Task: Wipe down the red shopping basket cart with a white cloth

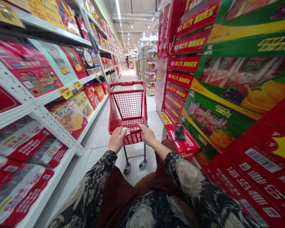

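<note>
A small red shopping cart (127, 107) with mesh walls stands in front of me on dark legs with castors. My left hand (116, 139) is at the left of its near edge, closed on a crumpled white tissue (126, 131) that pokes out past the fingers and lies against the cart. On the right of the same edge, my right hand (147, 135) has its fingers curled over the rim; the undersides of these fingers are hidden. Only a red mesh floor shows inside the basket.
Shelves (49, 99) of boxed snacks run along the left. Stacked red drink cartons (184, 63) and green juice cartons (242, 72) line the right. A red box (182, 139) with a blurred-out dark item on top sits by my right knee. Tiled floor (95, 155) leads down the aisle.
</note>
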Demonstrator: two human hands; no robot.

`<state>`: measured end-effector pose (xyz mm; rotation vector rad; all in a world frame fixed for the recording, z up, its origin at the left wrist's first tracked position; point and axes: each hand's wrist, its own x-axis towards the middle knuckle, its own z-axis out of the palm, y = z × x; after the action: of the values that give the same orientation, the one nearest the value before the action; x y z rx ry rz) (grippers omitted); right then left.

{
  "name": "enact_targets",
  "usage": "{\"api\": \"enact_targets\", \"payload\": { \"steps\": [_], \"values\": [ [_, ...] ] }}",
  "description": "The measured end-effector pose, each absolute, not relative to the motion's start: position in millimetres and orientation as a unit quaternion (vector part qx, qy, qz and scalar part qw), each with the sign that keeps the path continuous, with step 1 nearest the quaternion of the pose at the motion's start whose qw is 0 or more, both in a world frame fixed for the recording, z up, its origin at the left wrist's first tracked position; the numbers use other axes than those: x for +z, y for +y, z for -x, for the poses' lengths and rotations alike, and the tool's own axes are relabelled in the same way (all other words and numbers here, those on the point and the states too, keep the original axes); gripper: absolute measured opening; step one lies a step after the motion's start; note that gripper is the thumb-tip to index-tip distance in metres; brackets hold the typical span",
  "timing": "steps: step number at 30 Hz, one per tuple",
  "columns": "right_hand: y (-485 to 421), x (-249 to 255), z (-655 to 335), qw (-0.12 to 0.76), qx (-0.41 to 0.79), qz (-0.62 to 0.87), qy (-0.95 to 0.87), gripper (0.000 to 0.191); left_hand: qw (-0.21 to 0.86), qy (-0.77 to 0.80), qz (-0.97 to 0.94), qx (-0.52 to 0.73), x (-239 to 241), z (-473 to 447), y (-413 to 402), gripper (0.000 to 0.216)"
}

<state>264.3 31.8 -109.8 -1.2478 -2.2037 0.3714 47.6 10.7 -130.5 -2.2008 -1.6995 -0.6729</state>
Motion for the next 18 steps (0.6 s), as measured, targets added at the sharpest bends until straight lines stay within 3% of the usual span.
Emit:
{"api": "enact_targets", "payload": {
  "steps": [4, 13, 18],
  "values": [
    [30, -111, -262, 0.295, 0.138, 0.467, -0.822, 0.062, 0.147, -0.622, 0.731, -0.240, -128, -25, 5, 0.036],
    [38, -128, -257, 0.347, 0.153, 0.463, -0.801, 0.066, 0.147, -0.592, 0.751, -0.253, -136, -100, 18, 0.037],
    [42, -129, -265, 0.337, 0.151, 0.457, -0.809, 0.066, 0.145, -0.559, 0.782, -0.235, -137, -86, 17, 0.044]
  ]
}}
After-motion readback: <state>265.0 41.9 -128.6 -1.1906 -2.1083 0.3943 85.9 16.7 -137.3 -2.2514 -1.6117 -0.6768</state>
